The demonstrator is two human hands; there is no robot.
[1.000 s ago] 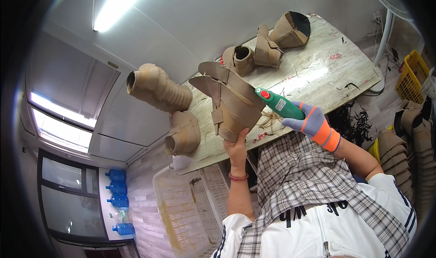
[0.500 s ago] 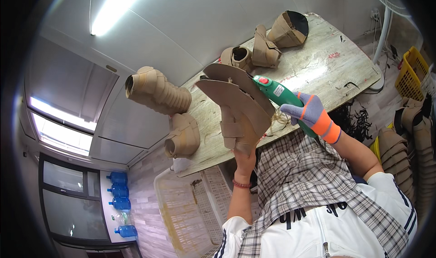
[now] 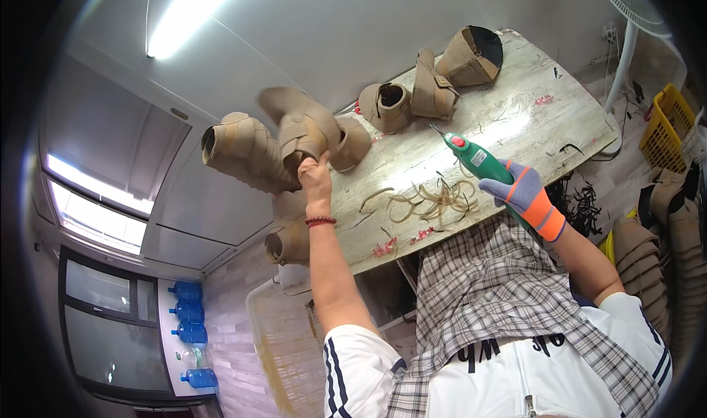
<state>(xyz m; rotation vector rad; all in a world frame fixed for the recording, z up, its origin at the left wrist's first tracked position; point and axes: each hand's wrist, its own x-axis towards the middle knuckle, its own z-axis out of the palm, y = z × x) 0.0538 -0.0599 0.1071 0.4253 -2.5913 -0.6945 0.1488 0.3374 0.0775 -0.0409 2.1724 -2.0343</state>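
My bare left hand (image 3: 315,182) is closed on the lower opening of a tan fabric piece (image 3: 303,132), a flared, cuff-like shape with a strap across it. Its upper end is blurred by motion. Directly behind it, another tan cuff (image 3: 352,147) stands on the table. To its left lies a long row of nested tan pieces (image 3: 239,149). My right hand (image 3: 524,197), in a grey and orange glove, is wrapped round a green hand-held power tool (image 3: 479,160) with a red button. Its thin metal tip points up and left over the table, touching nothing.
The pale worktable (image 3: 545,123) bears curled tan trimmings (image 3: 434,201) and red scraps. Several tan pieces (image 3: 471,57) stand along its far edge. A white crate (image 3: 276,344) is below left, a yellow basket (image 3: 666,127) and fan (image 3: 630,42) to the right.
My left hand has carried the tan piece leftward from beside the tool to the nested row. The tool has come slightly down and right. Curled trimmings now show on the table.
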